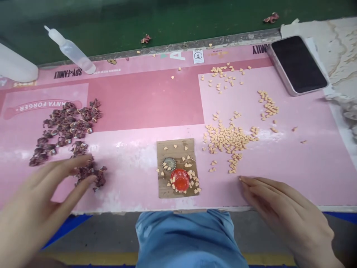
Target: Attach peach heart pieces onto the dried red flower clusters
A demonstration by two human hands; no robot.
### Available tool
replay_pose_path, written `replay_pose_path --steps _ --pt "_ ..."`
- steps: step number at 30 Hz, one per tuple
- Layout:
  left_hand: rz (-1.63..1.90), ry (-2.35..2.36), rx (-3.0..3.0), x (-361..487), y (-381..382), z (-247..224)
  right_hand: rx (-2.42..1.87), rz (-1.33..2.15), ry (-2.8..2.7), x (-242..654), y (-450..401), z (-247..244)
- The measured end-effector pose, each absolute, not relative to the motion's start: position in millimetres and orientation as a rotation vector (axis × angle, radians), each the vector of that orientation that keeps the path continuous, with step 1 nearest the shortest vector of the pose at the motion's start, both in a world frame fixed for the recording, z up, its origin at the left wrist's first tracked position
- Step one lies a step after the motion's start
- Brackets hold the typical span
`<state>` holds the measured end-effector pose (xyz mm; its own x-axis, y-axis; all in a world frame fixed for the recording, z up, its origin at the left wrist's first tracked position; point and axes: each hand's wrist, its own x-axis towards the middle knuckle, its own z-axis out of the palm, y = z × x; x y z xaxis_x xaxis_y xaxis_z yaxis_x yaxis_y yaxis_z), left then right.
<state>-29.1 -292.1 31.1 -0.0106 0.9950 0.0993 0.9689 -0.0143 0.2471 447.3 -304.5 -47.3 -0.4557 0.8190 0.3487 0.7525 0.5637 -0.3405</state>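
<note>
From my end, the open left hand [41, 188] sits at the dark red crumpled scraps [89, 173] left of the brown cardboard square [164, 152]; the open right hand [279, 208] looks nearest the small peach bits [228, 139] right of it.

You get bright, even light, glare on the pink mat [131, 156] beside your left grip [52, 182], and soft edges.

Past my left hand [47, 186], the dark red pieces [89, 175] stand in the way, while a strip of pink mat [131, 163] runs on to the cardboard square [164, 182]. Above my right hand [279, 208], pale orange pieces [227, 139] seem to crowd the way up.
</note>
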Motion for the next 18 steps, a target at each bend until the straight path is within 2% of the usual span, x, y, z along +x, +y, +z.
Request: replay_pose_path --steps 6,10,14,18 --pt "0.426 2.154 2.265 -3 -330 4 -1.374 0.173 -2.192 443 -307 -51" --pt "0.507 2.196 2.232 9 -341 -5 -1.429 0.317 -2.001 429 -302 -43" --pt "0.587 1.950 2.273 18 -346 -17 -1.362 0.485 -1.789 393 -294 -29" --pt "0.684 1.936 2.245 36 -342 -24 -1.243 0.584 -1.821 358 -280 -23"
